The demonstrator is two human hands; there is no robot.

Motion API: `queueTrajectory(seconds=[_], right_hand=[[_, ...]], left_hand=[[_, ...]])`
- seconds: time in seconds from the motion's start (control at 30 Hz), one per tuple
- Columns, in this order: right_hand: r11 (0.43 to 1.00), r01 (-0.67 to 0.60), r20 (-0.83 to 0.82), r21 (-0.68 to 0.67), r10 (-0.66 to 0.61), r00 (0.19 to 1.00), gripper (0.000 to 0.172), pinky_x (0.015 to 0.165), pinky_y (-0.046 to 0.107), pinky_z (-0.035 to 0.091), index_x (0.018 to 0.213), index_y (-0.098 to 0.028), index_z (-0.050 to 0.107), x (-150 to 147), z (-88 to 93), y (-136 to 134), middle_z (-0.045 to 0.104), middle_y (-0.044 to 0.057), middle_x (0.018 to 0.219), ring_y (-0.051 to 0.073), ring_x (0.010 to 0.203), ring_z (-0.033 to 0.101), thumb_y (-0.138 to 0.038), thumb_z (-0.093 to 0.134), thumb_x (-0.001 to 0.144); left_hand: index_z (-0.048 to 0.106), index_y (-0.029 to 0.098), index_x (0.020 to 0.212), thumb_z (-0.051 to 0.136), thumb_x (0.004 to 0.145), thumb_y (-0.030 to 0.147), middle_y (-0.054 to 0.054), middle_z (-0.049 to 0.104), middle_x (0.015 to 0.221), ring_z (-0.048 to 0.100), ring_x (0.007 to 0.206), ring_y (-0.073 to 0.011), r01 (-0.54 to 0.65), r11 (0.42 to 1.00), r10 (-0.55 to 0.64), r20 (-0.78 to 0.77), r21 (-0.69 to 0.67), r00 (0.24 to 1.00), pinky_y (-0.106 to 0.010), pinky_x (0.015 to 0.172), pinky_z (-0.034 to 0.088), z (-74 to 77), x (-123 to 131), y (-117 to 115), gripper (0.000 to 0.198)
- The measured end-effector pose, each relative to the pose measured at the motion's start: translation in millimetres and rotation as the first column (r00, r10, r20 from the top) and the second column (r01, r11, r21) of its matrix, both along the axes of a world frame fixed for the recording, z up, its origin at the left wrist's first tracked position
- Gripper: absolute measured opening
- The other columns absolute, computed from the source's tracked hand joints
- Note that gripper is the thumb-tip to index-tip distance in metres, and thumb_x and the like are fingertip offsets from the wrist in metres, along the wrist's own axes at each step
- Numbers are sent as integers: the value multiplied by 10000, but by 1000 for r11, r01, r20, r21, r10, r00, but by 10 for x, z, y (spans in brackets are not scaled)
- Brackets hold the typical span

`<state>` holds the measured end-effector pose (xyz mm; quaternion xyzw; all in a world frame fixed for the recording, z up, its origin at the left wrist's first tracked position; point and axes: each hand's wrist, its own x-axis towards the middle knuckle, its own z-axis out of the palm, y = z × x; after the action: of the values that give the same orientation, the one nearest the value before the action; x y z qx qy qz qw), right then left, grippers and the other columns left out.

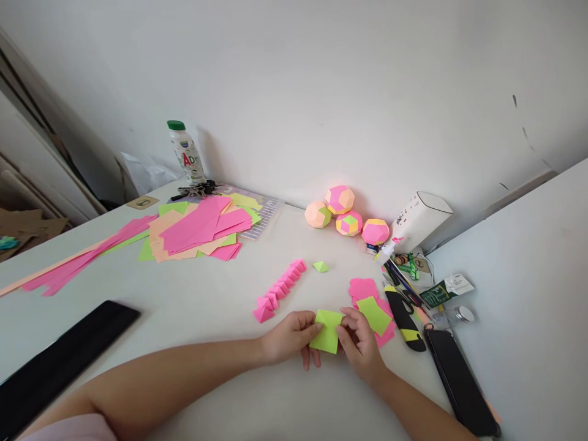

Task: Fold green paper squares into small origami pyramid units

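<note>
A square sheet of lime-green paper (327,334) is held up between my two hands, above the table's near side. My left hand (293,335) pinches its left edge, thumb on top and fingers beneath. At the right edge, my right hand (361,343) grips it between thumb and fingers. Beyond the hands runs a slanting row of folded pink paper pieces (281,289). One small folded green piece (320,266) lies just right of that row. Close to my right hand are loose pink squares (362,289) with a green square (374,315) on top.
Several faceted paper balls (349,223) rest against the wall beside a white box (420,220). A black-and-yellow utility knife (405,318), pens and a black phone (459,380) lie right. Paper sheets (197,226), keys (195,190), a bottle (186,153) and a dark slab (68,355) occupy the left.
</note>
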<state>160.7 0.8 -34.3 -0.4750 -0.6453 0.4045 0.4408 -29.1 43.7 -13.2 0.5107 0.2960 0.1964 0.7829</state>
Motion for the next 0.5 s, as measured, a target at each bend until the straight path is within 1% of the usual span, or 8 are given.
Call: queueTrajectory(seconds=[0.07,0.1,0.17,0.23,0.33,0.43,0.5], right_hand=[[990,-42,34,135,38,999,204,512,244,486,1115,-233,458,-1,19,4,547,46,841,146,627,548,-237,435,912],[975,-88,87,205,72,994,194,526,253,486,1084,-238,488,1,34,7,544,60,884,151,651,553,-203,440,899],[943,-188,206,276,133,970,229,521,259,480,1056,-249,536,10,61,14,531,79,950,152,654,549,-148,456,866],[925,-236,268,297,157,951,286,502,256,478,1075,-260,552,18,73,20,522,87,988,144,632,543,-117,478,839],[921,-235,260,312,155,953,331,479,240,478,1106,-273,554,21,67,30,520,86,993,142,636,547,-105,520,824],[918,-232,218,322,167,962,283,481,234,480,1063,-271,597,19,65,48,538,78,971,143,646,553,-127,571,820],[920,-223,195,323,166,967,229,512,249,491,1009,-257,637,16,74,59,564,75,940,156,672,568,-141,595,816]], left_hand=[[509,157,847,503,798,554,-13,615,731,631,553,-150,-34,999,34,13,-9,999,-239,433,461,16,3,-1,400],[503,156,845,500,800,555,-8,609,696,627,540,-150,-51,999,51,20,-13,998,-238,427,458,24,5,-3,402],[492,155,842,494,804,558,-1,602,641,617,513,-147,-83,996,84,34,-17,996,-233,413,451,34,11,-7,404],[483,157,834,491,806,560,0,603,611,608,491,-141,-98,995,98,38,-19,994,-225,401,445,33,13,-10,403],[472,160,823,485,809,563,0,604,604,598,470,-132,-93,995,94,33,-21,995,-219,394,443,12,10,-7,403],[466,159,828,477,816,561,-10,611,660,598,479,-125,-71,997,72,51,-19,996,-217,396,446,-16,4,-1,403],[466,158,830,471,821,560,-13,608,686,600,493,-123,-57,998,58,57,-11,997,-216,402,450,-25,2,-1,402]])
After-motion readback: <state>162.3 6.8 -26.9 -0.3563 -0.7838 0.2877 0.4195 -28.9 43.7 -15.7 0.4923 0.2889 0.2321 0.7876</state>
